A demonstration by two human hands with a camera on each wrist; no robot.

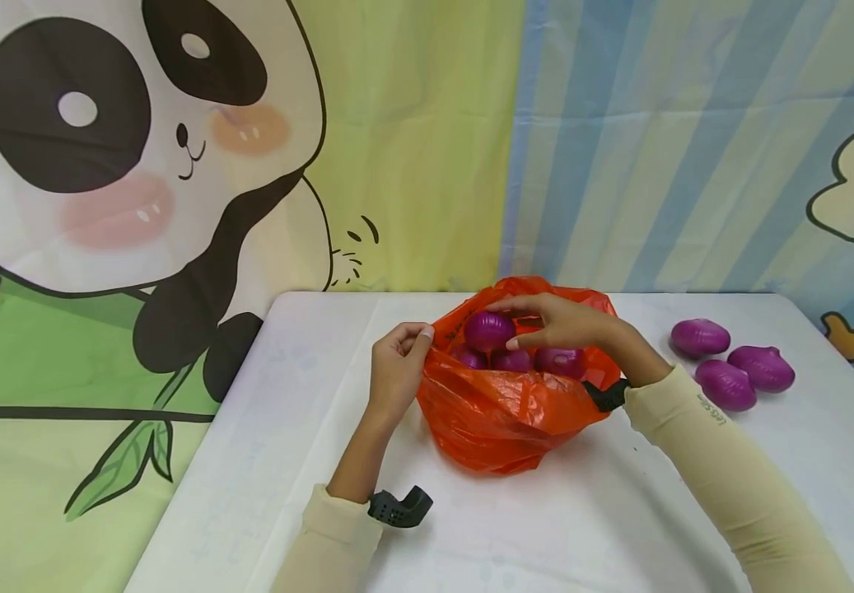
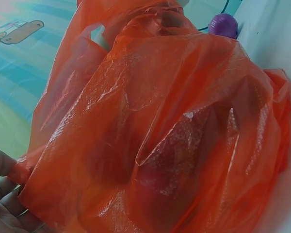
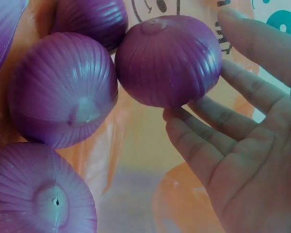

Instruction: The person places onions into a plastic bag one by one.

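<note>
A red plastic bag (image 1: pixel 504 420) stands on the table with its mouth spread, several purple onions inside. My left hand (image 1: pixel 400 362) pinches the left edge of the bag's rim; in the left wrist view its fingers (image 2: pixel 12 204) hold the film at the lower left. Over the bag's mouth, my right hand (image 1: pixel 563 321) reaches in from the right, fingers extended. Its fingertips touch the topmost onion (image 3: pixel 169 60), while the thumb stands apart. Beside that onion lies another onion (image 3: pixel 63 90), with one more onion (image 3: pixel 43 194) below. The bag's wall hides the lower contents.
Three purple onions lie grouped on the white table (image 1: pixel 278 412), right of the bag: a rear onion (image 1: pixel 701 338), a front onion (image 1: pixel 725 385) and a right onion (image 1: pixel 762 368). A cartoon-printed cloth (image 1: pixel 412 148) hangs behind the table.
</note>
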